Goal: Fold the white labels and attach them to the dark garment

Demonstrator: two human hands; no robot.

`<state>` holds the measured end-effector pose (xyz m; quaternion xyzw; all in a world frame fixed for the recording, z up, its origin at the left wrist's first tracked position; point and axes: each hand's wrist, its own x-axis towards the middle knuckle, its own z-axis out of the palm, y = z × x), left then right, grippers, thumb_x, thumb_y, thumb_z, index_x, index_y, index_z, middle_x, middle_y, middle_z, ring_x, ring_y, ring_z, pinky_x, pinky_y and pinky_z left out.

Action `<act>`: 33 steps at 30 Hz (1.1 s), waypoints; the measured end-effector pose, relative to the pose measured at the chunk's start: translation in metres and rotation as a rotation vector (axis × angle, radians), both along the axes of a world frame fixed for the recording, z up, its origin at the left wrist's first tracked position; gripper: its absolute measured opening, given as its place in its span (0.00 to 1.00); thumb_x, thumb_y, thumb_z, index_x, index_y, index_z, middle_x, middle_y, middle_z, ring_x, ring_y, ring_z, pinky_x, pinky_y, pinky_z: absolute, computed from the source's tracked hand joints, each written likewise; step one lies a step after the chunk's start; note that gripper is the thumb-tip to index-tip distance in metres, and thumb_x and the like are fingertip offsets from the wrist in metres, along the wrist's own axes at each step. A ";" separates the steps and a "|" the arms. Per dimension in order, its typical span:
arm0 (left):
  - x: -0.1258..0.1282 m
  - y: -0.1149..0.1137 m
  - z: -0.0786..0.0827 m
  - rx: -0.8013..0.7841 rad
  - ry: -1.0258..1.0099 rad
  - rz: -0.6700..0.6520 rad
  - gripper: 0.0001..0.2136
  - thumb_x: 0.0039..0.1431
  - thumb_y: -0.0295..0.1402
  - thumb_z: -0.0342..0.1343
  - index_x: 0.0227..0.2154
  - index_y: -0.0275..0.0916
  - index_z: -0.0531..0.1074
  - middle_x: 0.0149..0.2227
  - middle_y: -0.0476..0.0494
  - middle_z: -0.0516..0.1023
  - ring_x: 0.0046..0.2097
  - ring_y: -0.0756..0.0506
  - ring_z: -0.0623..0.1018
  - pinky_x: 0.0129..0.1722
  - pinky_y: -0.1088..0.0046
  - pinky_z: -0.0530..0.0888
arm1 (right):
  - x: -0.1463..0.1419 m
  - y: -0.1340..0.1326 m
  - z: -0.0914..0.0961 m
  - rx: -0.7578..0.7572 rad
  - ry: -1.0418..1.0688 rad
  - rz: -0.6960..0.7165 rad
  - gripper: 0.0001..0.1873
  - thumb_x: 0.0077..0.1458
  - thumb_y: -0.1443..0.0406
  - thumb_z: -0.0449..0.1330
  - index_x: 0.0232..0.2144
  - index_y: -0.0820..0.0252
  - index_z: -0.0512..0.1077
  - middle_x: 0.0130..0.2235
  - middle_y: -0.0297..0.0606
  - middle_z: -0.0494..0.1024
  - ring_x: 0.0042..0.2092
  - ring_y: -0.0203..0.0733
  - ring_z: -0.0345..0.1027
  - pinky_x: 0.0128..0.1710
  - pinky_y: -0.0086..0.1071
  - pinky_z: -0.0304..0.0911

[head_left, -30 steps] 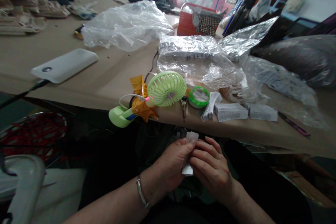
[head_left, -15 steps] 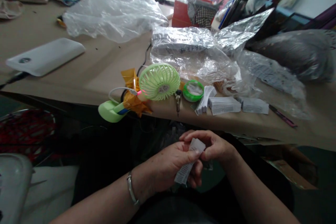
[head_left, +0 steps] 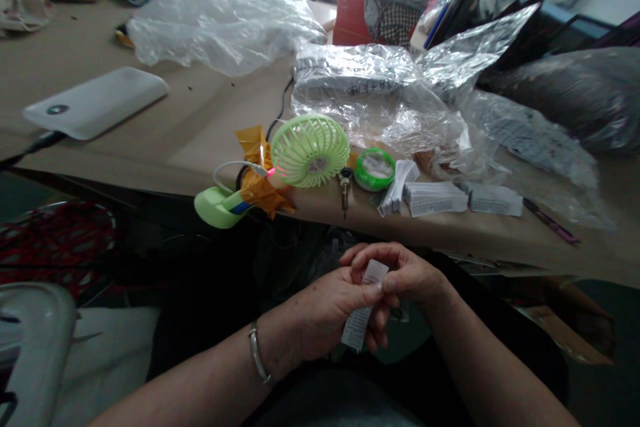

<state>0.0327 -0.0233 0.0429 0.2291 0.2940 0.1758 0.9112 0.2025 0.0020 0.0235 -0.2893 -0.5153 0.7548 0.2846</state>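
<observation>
Held over my lap, below the table edge, is a small stack of printed white labels (head_left: 357,327). My left hand (head_left: 333,310) is closed on it, with the thumb across its face and the fingers behind. My right hand (head_left: 407,273) meets it at the upper end, thumb and fingers bent around the labels' edge; whether it grips a single label is hidden. On the table beyond my hands lie several bundles of similar labels (head_left: 436,199). A green round tub (head_left: 374,170) with white contents and a small pointed tool (head_left: 345,193) are beside them.
A green fan (head_left: 310,150) is fixed at the table edge with brown tape (head_left: 267,193). Left of it lies a white power bank (head_left: 97,103) with a cable. Clear plastic bags (head_left: 225,17) spread behind, near a red box (head_left: 350,13). A purple-handled cutter (head_left: 553,221) lies at right.
The label stack in my hands looks straighter, and its upper end no longer fans out. My right thumb has come nearer to my left thumb. The view has shifted slightly.
</observation>
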 end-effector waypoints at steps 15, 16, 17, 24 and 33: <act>-0.004 0.002 0.000 0.055 0.074 0.082 0.11 0.52 0.39 0.56 0.25 0.35 0.70 0.21 0.49 0.69 0.21 0.52 0.71 0.22 0.77 0.66 | -0.008 -0.023 0.021 0.833 -0.707 -0.304 0.17 0.60 0.59 0.52 0.50 0.57 0.69 0.49 0.44 0.70 0.50 0.46 0.66 0.50 0.40 0.64; -0.004 0.002 0.000 0.056 0.082 0.080 0.11 0.52 0.39 0.56 0.24 0.34 0.69 0.20 0.50 0.69 0.21 0.52 0.71 0.22 0.78 0.66 | -0.009 -0.023 0.021 0.829 -0.709 -0.295 0.17 0.60 0.59 0.52 0.50 0.58 0.69 0.49 0.44 0.70 0.50 0.46 0.66 0.50 0.40 0.64; -0.004 0.002 0.000 0.056 0.088 0.078 0.11 0.51 0.39 0.57 0.24 0.34 0.69 0.20 0.50 0.69 0.21 0.52 0.71 0.22 0.78 0.66 | -0.009 -0.023 0.021 0.825 -0.709 -0.287 0.17 0.60 0.60 0.52 0.49 0.58 0.69 0.49 0.44 0.71 0.50 0.46 0.66 0.49 0.39 0.65; -0.005 0.002 -0.004 0.043 0.035 0.083 0.12 0.52 0.40 0.55 0.24 0.35 0.68 0.20 0.50 0.68 0.21 0.52 0.70 0.22 0.78 0.66 | -0.008 -0.023 0.019 0.677 -0.607 -0.367 0.18 0.58 0.62 0.54 0.50 0.57 0.68 0.48 0.41 0.73 0.49 0.44 0.68 0.49 0.37 0.65; -0.004 0.001 -0.006 0.095 0.093 0.146 0.11 0.55 0.38 0.53 0.25 0.36 0.67 0.19 0.51 0.68 0.20 0.53 0.69 0.20 0.78 0.64 | -0.024 -0.024 0.010 -0.032 -0.246 -0.459 0.13 0.52 0.56 0.61 0.29 0.61 0.68 0.18 0.26 0.68 0.17 0.31 0.64 0.17 0.23 0.62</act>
